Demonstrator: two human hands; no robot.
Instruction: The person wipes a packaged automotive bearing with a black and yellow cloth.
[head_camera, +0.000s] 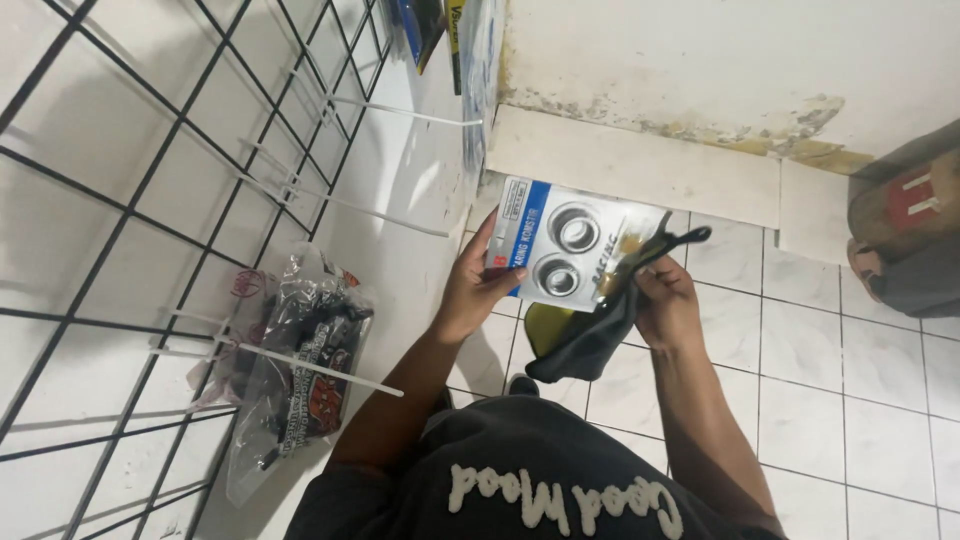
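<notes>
Holding a blister pack (565, 250) in front of my chest, my left hand (475, 290) clasped its left edge, thumb across the front. My right hand (668, 305) was clenched on a dark cloth (590, 335), pressing it against the pack's right edge, so the pack lay between both hands, its long axis running from one hand to the other. Left of me, bagged goods (300, 370) hung on a wire grid (120, 230). Beyond the pack stood a white baseboard (640, 165) under a stained wall (720, 60).
</notes>
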